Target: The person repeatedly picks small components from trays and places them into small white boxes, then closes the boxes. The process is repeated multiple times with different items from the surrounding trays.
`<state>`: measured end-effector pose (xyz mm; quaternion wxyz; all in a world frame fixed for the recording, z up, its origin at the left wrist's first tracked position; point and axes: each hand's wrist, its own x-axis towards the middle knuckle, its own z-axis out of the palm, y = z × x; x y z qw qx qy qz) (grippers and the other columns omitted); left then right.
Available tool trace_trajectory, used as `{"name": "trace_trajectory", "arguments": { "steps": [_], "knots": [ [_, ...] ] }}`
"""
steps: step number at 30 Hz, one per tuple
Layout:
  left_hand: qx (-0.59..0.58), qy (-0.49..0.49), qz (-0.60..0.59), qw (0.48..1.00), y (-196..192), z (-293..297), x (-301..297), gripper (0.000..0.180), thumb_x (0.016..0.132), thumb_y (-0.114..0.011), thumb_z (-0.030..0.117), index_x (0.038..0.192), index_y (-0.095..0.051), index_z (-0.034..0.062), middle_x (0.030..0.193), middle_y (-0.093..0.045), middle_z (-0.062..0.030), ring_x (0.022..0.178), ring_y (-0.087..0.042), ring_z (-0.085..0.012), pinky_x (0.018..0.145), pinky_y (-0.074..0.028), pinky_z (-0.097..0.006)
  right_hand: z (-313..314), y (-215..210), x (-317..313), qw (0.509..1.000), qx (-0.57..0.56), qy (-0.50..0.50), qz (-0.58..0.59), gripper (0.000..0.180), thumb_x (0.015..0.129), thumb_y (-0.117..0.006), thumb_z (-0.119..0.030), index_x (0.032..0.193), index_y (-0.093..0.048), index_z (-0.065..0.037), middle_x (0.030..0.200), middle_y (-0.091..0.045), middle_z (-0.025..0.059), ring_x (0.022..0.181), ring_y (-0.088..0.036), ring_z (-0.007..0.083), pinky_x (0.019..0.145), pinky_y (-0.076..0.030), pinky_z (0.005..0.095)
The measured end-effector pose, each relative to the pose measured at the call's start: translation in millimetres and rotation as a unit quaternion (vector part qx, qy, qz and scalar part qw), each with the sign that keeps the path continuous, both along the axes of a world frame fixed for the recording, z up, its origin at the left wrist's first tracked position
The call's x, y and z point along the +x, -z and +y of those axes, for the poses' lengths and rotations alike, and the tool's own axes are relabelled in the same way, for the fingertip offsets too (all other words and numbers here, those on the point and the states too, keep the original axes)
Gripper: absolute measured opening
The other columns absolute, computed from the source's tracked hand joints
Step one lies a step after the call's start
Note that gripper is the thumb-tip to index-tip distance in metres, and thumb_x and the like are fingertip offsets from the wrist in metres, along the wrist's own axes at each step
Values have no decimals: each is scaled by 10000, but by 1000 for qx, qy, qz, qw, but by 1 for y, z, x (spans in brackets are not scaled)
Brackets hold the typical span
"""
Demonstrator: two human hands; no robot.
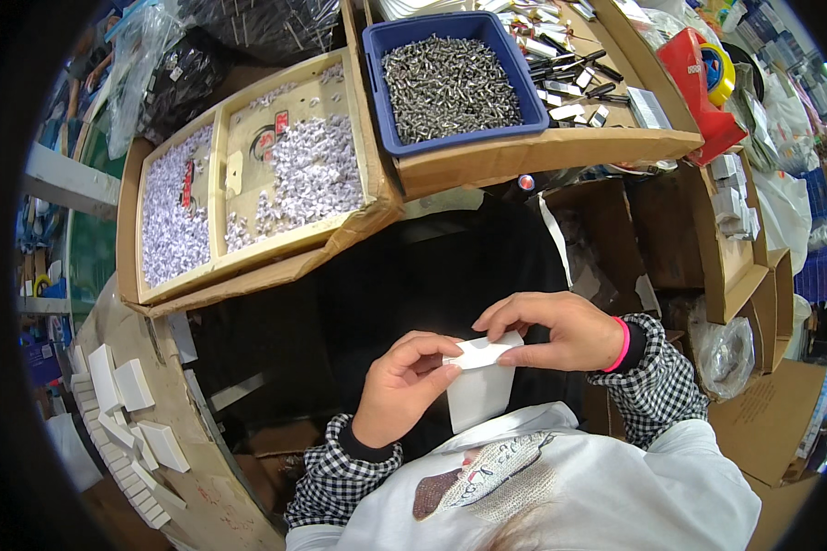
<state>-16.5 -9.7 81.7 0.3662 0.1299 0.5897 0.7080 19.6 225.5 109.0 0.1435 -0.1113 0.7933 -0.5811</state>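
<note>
Pinching upper end of white rectangular card box (pixel 479 401), fingers (pixel 432 345) of left hand (pixel 399 381) and right hand (pixel 560 335) both touched it; long axis ran toward white printed shirt (pixel 606 477).

The carton (pixel 479 395) is plain white, the sleeve cuffs (pixel 659 376) black-and-white checked (the right wristband (pixel 624 345) hot pink). The far bin (pixel 376 84) is blue, its metal pieces (pixel 450 87) silver-grey; the far-left bits (pixel 176 207) look pale lilac, perhaps white.
</note>
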Motion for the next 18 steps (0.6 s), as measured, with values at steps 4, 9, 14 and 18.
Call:
{"name": "trace_trajectory", "arguments": {
  "steps": [4, 9, 14, 18],
  "knots": [
    [59, -32, -35, 997, 4, 4, 3, 488, 813, -645, -43, 1240, -423, 37, 1066, -548, -89, 1003, -576, -158, 874, -493, -274, 0, -9, -7, 992, 86, -57, 77, 270, 779, -696, -142, 1040, -669, -77, 949, -679, 81, 786, -614, 226, 717, -499, 312],
    [250, 136, -181, 942, 33, 16, -9, 1115, 635, -858, 200, 1433, -83, 133, 1251, -437, -146, 1246, -406, -243, 1041, -332, -402, -2, -6, -5, 991, -30, -71, 110, 235, 776, -705, -152, 1000, -707, -81, 957, -694, 64, 705, -584, 203, 674, -485, 298],
    [267, 193, -234, 915, 52, 27, 6, 1200, 654, -770, 538, 1474, 19, 157, 1372, -386, -157, 1279, -375, -249, 1074, -283, -377, -8, -1, 6, 986, 30, 11, 163, 199, 776, -710, -147, 963, -718, -80, 904, -702, 35, 655, -569, 183, 623, -485, 281],
    [302, 187, -236, 904, 60, 26, 13, 1011, 722, -719, 528, 1473, -142, 173, 1373, -403, -100, 1264, -395, -225, 1060, -312, -368, -10, -1, 10, 983, 25, 35, 179, 207, 775, -710, -138, 970, -712, -70, 899, -702, 27, 649, -577, 182, 619, -492, 279]
  ]
}}
